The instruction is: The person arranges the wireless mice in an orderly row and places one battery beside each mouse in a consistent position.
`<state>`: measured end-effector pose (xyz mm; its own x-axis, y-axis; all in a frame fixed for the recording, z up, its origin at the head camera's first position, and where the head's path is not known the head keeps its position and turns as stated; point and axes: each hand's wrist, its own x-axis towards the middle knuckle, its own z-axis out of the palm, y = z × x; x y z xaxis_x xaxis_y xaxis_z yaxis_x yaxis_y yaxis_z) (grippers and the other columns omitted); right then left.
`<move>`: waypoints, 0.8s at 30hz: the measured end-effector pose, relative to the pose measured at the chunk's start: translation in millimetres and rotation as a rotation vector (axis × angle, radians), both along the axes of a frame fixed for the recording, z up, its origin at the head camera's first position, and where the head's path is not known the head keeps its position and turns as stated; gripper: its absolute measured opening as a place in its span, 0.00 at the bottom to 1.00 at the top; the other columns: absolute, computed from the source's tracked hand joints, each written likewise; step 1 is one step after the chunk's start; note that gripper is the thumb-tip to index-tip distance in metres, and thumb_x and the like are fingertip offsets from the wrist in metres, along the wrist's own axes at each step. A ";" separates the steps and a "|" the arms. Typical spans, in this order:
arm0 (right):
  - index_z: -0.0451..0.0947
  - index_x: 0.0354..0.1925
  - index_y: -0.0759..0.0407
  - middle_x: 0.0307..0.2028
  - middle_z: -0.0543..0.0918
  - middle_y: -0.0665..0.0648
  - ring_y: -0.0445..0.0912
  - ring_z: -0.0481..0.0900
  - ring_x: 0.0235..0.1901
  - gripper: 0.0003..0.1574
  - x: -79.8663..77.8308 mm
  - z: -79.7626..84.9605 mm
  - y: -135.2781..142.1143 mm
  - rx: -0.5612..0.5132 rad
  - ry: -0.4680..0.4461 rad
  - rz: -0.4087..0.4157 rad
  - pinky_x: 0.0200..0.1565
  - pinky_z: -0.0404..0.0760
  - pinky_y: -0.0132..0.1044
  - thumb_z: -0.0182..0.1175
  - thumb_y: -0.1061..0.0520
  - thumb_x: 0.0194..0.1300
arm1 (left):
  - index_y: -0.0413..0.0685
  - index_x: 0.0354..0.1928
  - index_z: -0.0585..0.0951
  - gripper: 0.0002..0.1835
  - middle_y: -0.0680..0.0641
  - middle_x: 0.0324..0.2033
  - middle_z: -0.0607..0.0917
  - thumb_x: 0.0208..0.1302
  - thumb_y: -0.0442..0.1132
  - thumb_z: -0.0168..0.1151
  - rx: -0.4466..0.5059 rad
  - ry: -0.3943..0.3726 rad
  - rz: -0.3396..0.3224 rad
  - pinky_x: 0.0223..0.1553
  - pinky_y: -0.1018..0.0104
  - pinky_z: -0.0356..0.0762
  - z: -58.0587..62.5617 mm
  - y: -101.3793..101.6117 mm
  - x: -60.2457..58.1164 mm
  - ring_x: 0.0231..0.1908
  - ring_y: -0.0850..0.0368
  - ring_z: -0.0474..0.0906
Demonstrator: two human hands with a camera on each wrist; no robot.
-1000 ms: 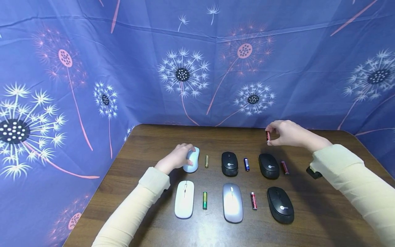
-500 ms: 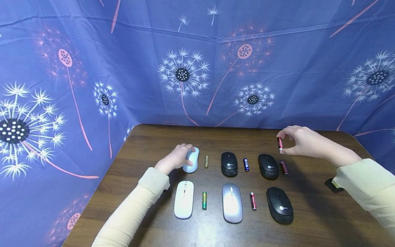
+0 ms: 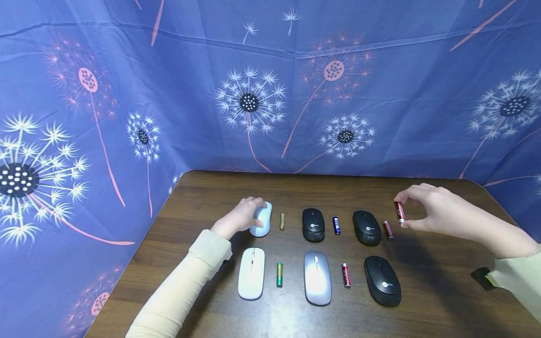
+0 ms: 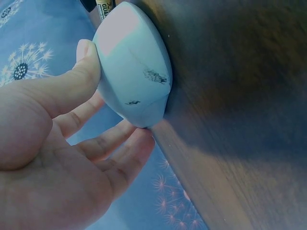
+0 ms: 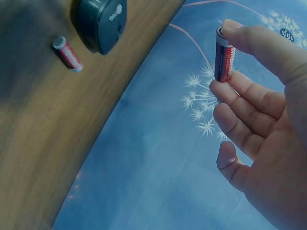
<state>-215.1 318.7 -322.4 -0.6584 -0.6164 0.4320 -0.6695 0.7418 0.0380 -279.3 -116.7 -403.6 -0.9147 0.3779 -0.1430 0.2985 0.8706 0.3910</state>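
Note:
My left hand grips a light blue computer mouse at the back left of the row. In the left wrist view the thumb lies along one side of the mouse and fingertips touch its end. My right hand pinches a red battery end to end between thumb and fingertips, held above the table at the right. The right wrist view shows the battery with its thumb on the silver end. Another red battery lies on the table just left of this hand, beside a black mouse.
Along the back row are a gold battery, a black mouse and a blue battery. Nearer stand a white mouse, green battery, grey mouse, red battery and black mouse. A patterned blue cloth hangs behind.
My right hand has moved right and toward the near side, carrying the red battery past the black mouse. The left hand has stayed on the light blue mouse.

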 end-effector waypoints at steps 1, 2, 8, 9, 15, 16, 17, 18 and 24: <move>0.79 0.35 0.49 0.32 0.80 0.41 0.39 0.76 0.33 0.32 2.8 -1.4 1.4 -0.003 0.006 0.009 0.35 0.72 0.30 0.80 0.53 0.24 | 0.47 0.57 0.74 0.27 0.40 0.59 0.73 0.54 0.38 0.69 -0.003 0.001 -0.001 0.58 0.52 0.68 -0.1 0.2 -0.2 0.59 0.43 0.65; 0.79 0.35 0.49 0.32 0.80 0.41 0.38 0.76 0.33 0.33 5.7 -2.9 2.9 -0.007 0.010 0.016 0.35 0.72 0.29 0.80 0.53 0.23 | 0.47 0.57 0.74 0.27 0.40 0.59 0.73 0.54 0.38 0.70 -0.002 0.002 -0.002 0.58 0.52 0.68 -0.2 0.4 -0.1 0.59 0.43 0.65; 0.79 0.36 0.48 0.33 0.80 0.41 0.37 0.75 0.32 0.37 23.8 -14.6 14.7 -0.029 0.030 0.020 0.34 0.70 0.25 0.80 0.54 0.19 | 0.47 0.56 0.74 0.27 0.39 0.58 0.73 0.53 0.39 0.70 0.002 0.004 -0.010 0.57 0.52 0.69 -0.9 0.7 -0.2 0.58 0.42 0.66; 0.79 0.36 0.48 0.33 0.80 0.41 0.37 0.75 0.33 0.37 27.2 -16.8 16.8 -0.026 0.031 0.011 0.35 0.70 0.25 0.80 0.53 0.18 | 0.47 0.57 0.74 0.28 0.39 0.58 0.73 0.53 0.39 0.70 0.003 0.002 -0.011 0.57 0.52 0.69 -0.7 0.7 -0.1 0.58 0.42 0.66; 0.78 0.38 0.47 0.34 0.80 0.40 0.37 0.76 0.34 0.40 44.8 -31.3 28.6 -0.020 -0.005 -0.048 0.33 0.71 0.23 0.81 0.54 0.19 | 0.46 0.57 0.74 0.28 0.39 0.59 0.73 0.53 0.39 0.70 0.013 0.006 -0.011 0.58 0.51 0.68 0.1 -0.5 0.4 0.58 0.42 0.66; 0.78 0.39 0.46 0.34 0.80 0.40 0.36 0.75 0.34 0.40 46.9 -33.9 30.5 -0.029 -0.011 -0.049 0.33 0.70 0.22 0.81 0.54 0.18 | 0.46 0.57 0.74 0.28 0.39 0.58 0.73 0.53 0.39 0.70 0.013 0.008 -0.012 0.58 0.52 0.68 0.0 -0.6 0.6 0.58 0.42 0.66; 0.78 0.39 0.46 0.34 0.80 0.40 0.35 0.75 0.34 0.41 48.9 -36.4 32.3 -0.037 -0.015 -0.052 0.34 0.70 0.21 0.81 0.55 0.18 | 0.46 0.57 0.74 0.28 0.39 0.58 0.73 0.53 0.39 0.70 0.013 0.009 -0.012 0.58 0.52 0.68 0.0 -0.6 0.7 0.57 0.42 0.66; 0.78 0.40 0.46 0.35 0.80 0.40 0.34 0.74 0.34 0.41 50.7 -39.0 33.9 -0.047 -0.016 -0.052 0.34 0.69 0.20 0.81 0.55 0.18 | 0.46 0.57 0.74 0.28 0.39 0.58 0.73 0.53 0.39 0.70 0.012 0.011 -0.013 0.58 0.52 0.68 -0.3 -0.6 0.8 0.57 0.42 0.66; 0.78 0.40 0.46 0.36 0.79 0.39 0.30 0.72 0.37 0.42 58.6 -54.3 41.4 -0.091 -0.033 -0.043 0.38 0.66 0.15 0.81 0.57 0.17 | 0.46 0.57 0.74 0.28 0.39 0.59 0.73 0.53 0.39 0.70 0.012 0.014 -0.012 0.58 0.52 0.68 -1.0 -0.3 0.4 0.58 0.42 0.66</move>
